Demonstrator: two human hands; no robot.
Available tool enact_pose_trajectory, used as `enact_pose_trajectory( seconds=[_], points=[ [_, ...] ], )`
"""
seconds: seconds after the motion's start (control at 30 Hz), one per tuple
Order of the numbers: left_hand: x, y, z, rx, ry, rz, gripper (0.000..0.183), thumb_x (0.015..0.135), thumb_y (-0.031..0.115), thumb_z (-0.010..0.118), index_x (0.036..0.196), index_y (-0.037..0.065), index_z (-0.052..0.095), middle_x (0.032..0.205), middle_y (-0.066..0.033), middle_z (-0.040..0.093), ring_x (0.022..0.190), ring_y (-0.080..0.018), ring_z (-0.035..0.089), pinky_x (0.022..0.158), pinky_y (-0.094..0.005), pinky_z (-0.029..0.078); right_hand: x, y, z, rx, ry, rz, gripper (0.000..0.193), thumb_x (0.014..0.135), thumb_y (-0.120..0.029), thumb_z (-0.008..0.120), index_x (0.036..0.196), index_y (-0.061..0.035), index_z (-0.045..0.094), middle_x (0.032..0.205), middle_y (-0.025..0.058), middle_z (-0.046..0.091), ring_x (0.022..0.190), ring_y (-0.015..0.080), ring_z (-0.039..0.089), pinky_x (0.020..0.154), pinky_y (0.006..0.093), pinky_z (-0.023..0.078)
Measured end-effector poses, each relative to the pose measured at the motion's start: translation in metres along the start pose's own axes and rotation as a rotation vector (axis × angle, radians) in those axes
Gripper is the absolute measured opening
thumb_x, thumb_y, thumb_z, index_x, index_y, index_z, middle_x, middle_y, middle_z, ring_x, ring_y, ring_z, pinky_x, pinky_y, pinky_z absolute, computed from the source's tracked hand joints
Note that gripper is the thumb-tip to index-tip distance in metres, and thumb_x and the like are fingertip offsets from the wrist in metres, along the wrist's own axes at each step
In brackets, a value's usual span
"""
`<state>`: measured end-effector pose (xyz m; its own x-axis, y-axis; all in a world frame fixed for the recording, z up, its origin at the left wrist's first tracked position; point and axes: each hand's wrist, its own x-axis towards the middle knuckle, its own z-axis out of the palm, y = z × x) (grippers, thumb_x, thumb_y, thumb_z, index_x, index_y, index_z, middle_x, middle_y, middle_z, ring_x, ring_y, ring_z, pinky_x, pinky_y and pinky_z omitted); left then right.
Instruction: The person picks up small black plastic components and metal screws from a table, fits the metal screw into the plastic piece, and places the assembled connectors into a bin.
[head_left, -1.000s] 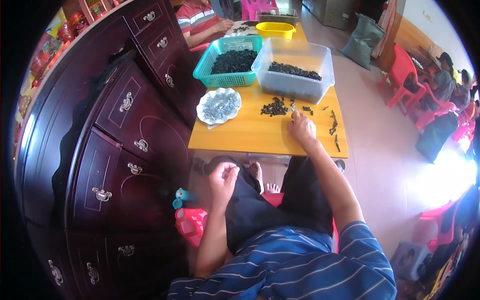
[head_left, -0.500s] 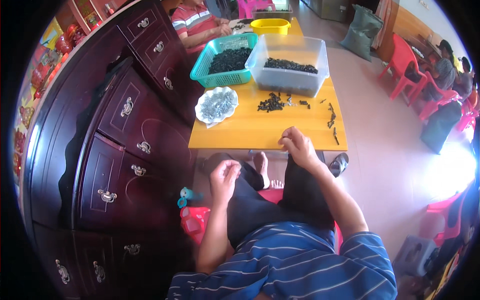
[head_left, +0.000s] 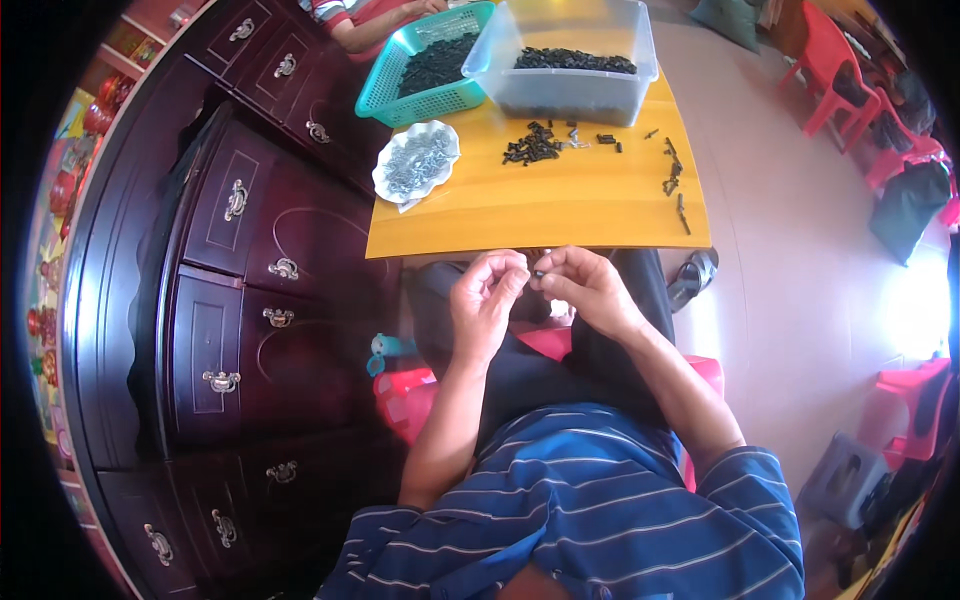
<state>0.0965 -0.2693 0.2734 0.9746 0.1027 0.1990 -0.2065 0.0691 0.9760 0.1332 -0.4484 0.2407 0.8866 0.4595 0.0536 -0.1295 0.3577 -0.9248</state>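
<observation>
Over my lap, just off the near edge of the yellow wooden table, my two hands meet almost fingertip to fingertip. My right hand is closed in a pinch on a small black part. Thumb and fingers of my left hand are also pinched; anything between them is too small to make out. On the table beyond lies a loose pile of small black parts, with a few silvery pieces beside it. Small silvery metal pieces fill a white scalloped plate on the left.
A green basket and a clear plastic bin hold more black parts. Several black pieces line the table's right side. Dark drawers stand left. A person's arm shows at the far left; red chairs stand right.
My hands have come together: the left moved up and right, the right inward to the left. The small black part now shows at the right fingertips. The view has tilted down.
</observation>
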Motion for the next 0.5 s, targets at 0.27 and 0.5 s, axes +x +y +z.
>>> enact_pose_trajectory(
  seconds=[0.27,0.5],
  points=[
    [0.011,-0.009,0.014,-0.043,-0.032,-0.116,0.013,0.098,0.011,0.073,0.102,-0.001,0.070,0.098,-0.0040,0.069,0.086,-0.0103,0.064,0.076,-0.0255,0.052,0.000,-0.014,-0.004,0.109,0.038,0.043,0.014,0.100,-0.005,0.067,0.113,0.0002,0.066,0.095,0.0023,0.070,0.084,0.0082,0.064,0.077,0.0236,0.055],
    [0.026,-0.009,0.020,0.349,-0.119,0.261,0.017,0.099,0.011,0.072,0.108,-0.003,0.070,0.100,-0.0081,0.071,0.088,-0.0129,0.065,0.080,-0.0251,0.052,0.000,-0.017,-0.011,0.311,0.110,0.160,0.012,0.101,-0.011,0.068,0.111,-0.0053,0.066,0.100,0.0023,0.071,0.083,0.0083,0.067,0.078,0.0226,0.056]
  ],
)
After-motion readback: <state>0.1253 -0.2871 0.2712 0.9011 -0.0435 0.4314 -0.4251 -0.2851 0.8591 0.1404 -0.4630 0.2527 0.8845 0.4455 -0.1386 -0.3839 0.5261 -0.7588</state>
